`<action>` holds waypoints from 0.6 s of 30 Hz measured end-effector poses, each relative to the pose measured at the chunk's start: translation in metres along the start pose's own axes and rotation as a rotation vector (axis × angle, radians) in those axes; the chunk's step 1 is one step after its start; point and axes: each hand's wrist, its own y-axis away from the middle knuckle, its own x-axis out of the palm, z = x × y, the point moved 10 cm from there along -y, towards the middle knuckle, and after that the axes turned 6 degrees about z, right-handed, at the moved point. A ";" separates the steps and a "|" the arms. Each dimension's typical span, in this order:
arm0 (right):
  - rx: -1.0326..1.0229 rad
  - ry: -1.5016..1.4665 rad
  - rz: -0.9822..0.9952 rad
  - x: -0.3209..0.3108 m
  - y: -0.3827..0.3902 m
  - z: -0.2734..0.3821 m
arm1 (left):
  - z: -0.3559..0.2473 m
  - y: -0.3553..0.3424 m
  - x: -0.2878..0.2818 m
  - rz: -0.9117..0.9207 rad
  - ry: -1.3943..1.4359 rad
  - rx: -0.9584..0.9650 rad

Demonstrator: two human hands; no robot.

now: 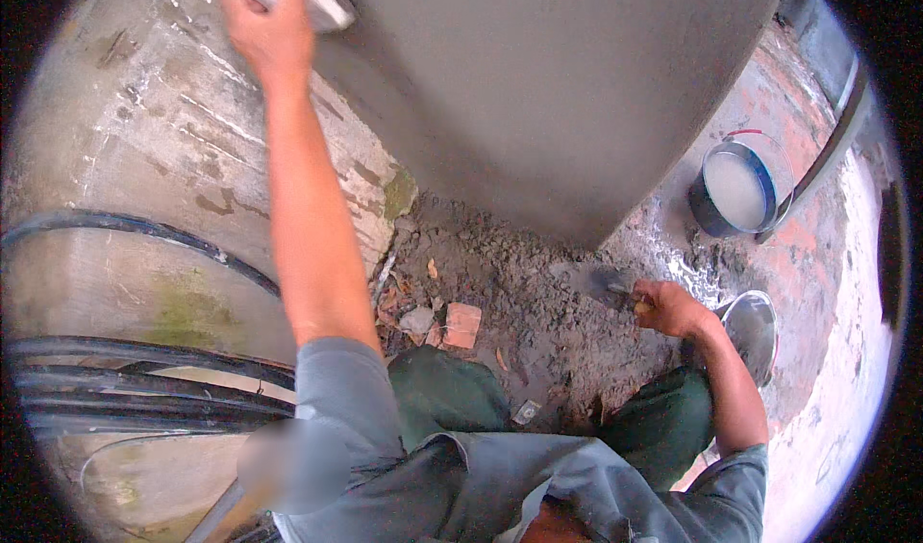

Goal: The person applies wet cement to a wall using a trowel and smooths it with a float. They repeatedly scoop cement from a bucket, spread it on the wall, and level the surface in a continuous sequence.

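Observation:
Up at the top left, my left hand (271, 35) grips a pale flat block (322, 2) and holds it against the edge of the grey plastered surface (538, 81). The block's far end runs out of the picture. My right hand (673, 307) is closed round the handle of a trowel (613, 285), low over the rough mortar-strewn ground (538, 303). The trowel's blade is smeared grey and partly blends with the ground.
A dark bucket (711, 206) of cloudy liquid stands at right, with another bucket (764, 327) nearer my right forearm. Brick pieces (462, 325) lie before my knees. Black cables (144, 379) run along the stained wall (192, 139) at left.

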 end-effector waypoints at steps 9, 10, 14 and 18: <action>-0.048 0.025 0.032 0.001 -0.011 0.005 | -0.049 0.097 0.053 0.045 -0.095 -0.236; -0.037 0.050 0.055 0.005 -0.012 0.004 | -0.058 0.099 0.063 0.080 -0.079 -0.257; -0.022 0.008 0.094 0.012 -0.016 0.002 | -0.090 0.005 0.060 0.067 -0.317 0.206; 0.018 0.014 0.072 0.007 -0.015 -0.004 | -0.030 -0.042 0.031 0.076 -0.107 0.004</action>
